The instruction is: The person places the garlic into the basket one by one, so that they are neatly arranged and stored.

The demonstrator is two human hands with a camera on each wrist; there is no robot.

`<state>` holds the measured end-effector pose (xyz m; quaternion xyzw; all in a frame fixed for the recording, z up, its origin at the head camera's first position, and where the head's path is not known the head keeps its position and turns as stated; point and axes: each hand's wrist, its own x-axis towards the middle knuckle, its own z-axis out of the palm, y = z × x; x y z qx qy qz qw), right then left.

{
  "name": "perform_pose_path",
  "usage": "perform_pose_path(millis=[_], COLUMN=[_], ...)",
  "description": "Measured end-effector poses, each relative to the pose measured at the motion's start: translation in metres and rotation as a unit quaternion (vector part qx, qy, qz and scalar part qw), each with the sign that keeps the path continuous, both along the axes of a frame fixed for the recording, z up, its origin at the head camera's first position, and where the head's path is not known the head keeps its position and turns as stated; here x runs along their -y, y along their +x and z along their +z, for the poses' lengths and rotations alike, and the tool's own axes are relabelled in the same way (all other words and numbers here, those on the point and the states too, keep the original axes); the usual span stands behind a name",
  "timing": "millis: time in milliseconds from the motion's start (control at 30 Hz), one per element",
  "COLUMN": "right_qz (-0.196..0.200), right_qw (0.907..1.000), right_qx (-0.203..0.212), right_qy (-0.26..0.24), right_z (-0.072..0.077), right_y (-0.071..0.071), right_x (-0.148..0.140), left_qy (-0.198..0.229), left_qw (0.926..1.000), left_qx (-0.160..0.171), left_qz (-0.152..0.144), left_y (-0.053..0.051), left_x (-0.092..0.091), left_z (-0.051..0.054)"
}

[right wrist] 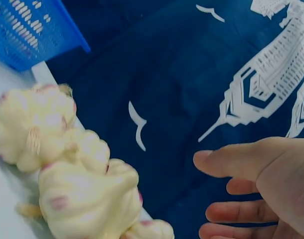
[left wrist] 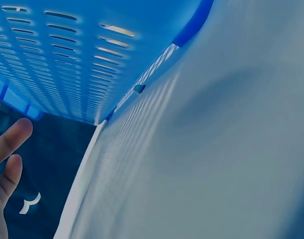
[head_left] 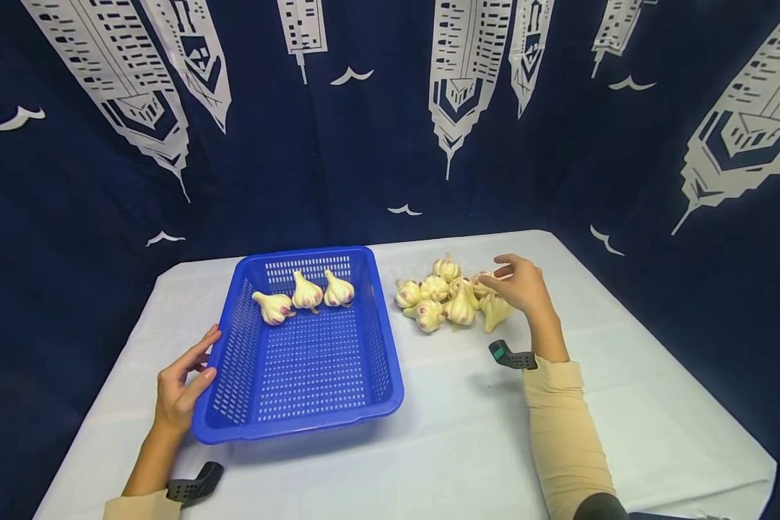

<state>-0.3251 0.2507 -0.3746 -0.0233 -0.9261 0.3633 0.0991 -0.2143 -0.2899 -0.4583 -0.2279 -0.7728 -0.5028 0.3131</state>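
A blue plastic basket [head_left: 315, 365] holds three garlic bulbs [head_left: 307, 292] in a row toward its far end. My left hand [head_left: 180, 386] is at the basket's left rim, fingertips against or just beside it; exact contact is unclear. Its loosely bent fingers [left wrist: 13, 142] show beside the slotted wall in the left wrist view. To the right of the basket lies a pile of several garlic bulbs [head_left: 460, 305], whitish with purple patches. Over the pile's right side hovers my right hand [head_left: 521, 285], thumb and fingers apart, holding nothing. The right wrist view shows a gap between this hand and the bulbs.
A white cloth [head_left: 455, 426] covers the table under the basket and garlic. Behind it hangs a dark blue curtain [head_left: 286, 166] with white building and bird prints. Each wrist wears a black strap [head_left: 516, 357].
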Motion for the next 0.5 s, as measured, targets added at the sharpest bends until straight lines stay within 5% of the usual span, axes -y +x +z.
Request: perform_pose_path(millis=[300,500], right_qz=[-0.041,-0.03], right_qw=[0.9969,0.9939], right_qx=[0.042,0.074], right_qy=[0.052,0.075], right_z=[-0.016,-0.025], right_y=[-0.002,-0.002], right_x=[-0.016,-0.028], left_qy=[0.003,0.002], left_qw=[1.0,1.0], left_qx=[-0.002,-0.001], left_qz=[0.0,0.004], left_y=[-0.001,-0.003], left_x=[0.001,0.001], left_z=[-0.002,-0.004])
